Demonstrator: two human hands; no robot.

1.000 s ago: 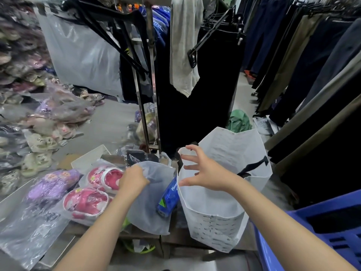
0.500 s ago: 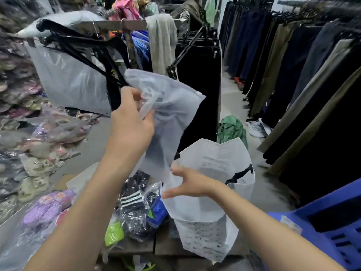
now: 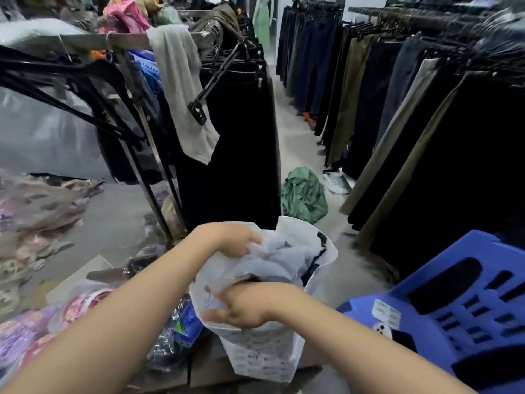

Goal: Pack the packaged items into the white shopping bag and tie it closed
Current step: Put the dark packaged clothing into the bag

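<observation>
The white shopping bag (image 3: pixel 264 356) stands open on the wooden table edge, low in the middle of the view. A pale translucent packaged item (image 3: pixel 281 257) is half inside its mouth. My left hand (image 3: pixel 235 240) grips the top of that package at the bag's far left rim. My right hand (image 3: pixel 250 305) pinches the bag's near rim and holds it open. More packaged items lie to the left: a blue and black pack (image 3: pixel 179 334) and pink sandals in plastic (image 3: pixel 82 305).
A blue plastic stool (image 3: pixel 443 305) stands close on the right. A clothes rack with dark trousers (image 3: pixel 235 137) rises just behind the bag. Hanging trousers line the right side of the aisle. A green cloth (image 3: pixel 304 194) and a white shoe (image 3: pixel 336 182) lie on the floor.
My left hand has brought the pale package down from chest height into the bag's mouth. My right hand has closed on the near rim. The view has tilted up.
</observation>
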